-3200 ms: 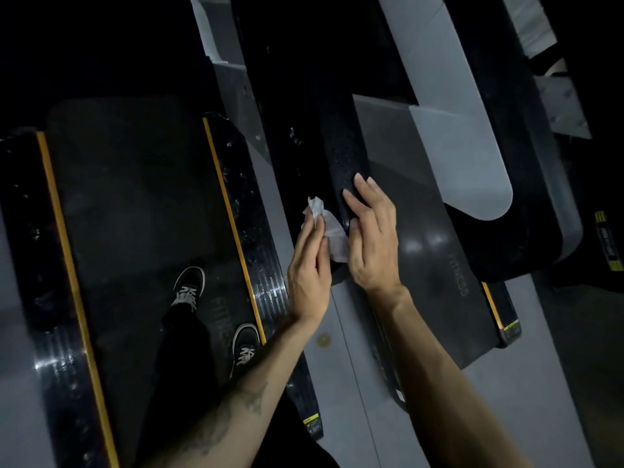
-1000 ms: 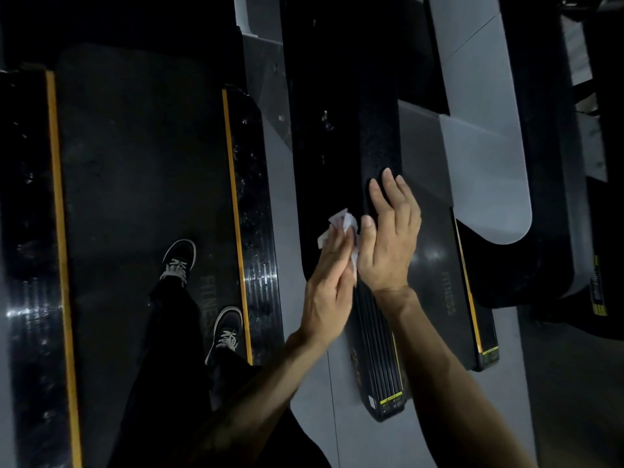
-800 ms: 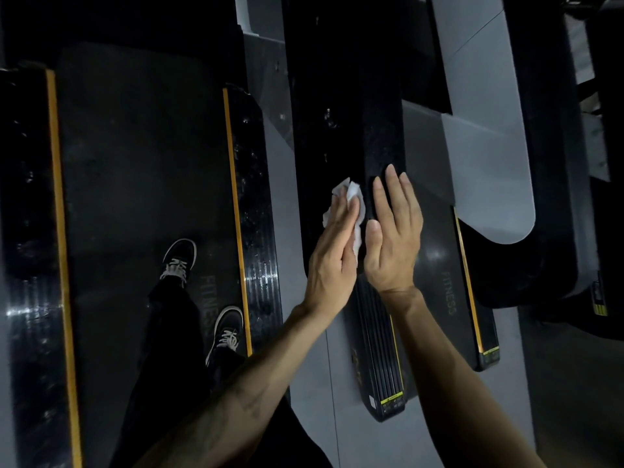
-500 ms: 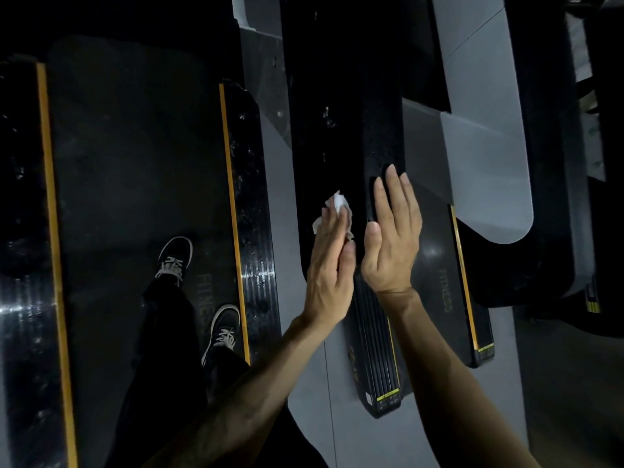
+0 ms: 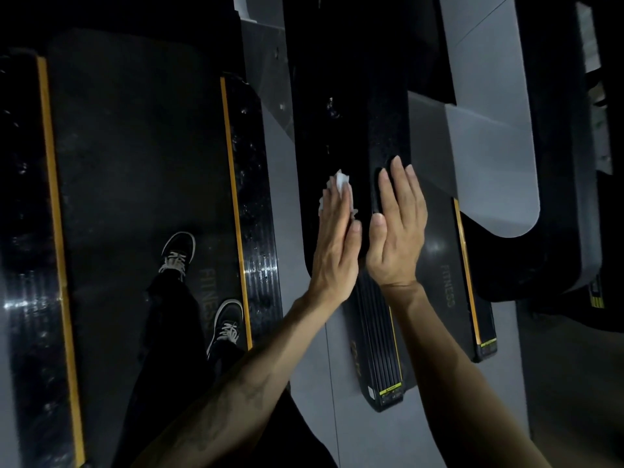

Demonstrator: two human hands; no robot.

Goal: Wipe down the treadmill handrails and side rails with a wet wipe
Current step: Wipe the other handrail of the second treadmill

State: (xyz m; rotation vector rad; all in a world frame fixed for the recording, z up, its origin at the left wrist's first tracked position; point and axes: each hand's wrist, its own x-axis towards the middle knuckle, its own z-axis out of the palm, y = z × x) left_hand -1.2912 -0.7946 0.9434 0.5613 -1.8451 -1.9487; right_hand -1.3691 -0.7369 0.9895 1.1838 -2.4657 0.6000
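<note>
A wide black treadmill handrail point(image 5: 341, 106) runs up the middle of the view. My left hand point(image 5: 336, 241) lies flat on its near end, fingers straight, pressing a crumpled white wet wipe point(image 5: 341, 182) against the rail; the wipe sticks out past my fingertips. My right hand point(image 5: 396, 224) rests flat beside it on the rail's right part, fingers together, holding nothing. Below lies the black side rail point(image 5: 251, 184) with a yellow stripe, next to the belt I stand on.
My two black shoes point(image 5: 202, 288) stand on the dark belt point(image 5: 135, 163). A second treadmill deck point(image 5: 449, 282) with yellow edging lies below my right hand. A grey and black handrail point(image 5: 499, 146) of that machine curves at the right. Grey floor point(image 5: 422, 427) shows between machines.
My left hand has kept rubbing the wipe back and forth along the handrail, ending slightly farther up than half a second ago. My right hand has stayed flat on the rail.
</note>
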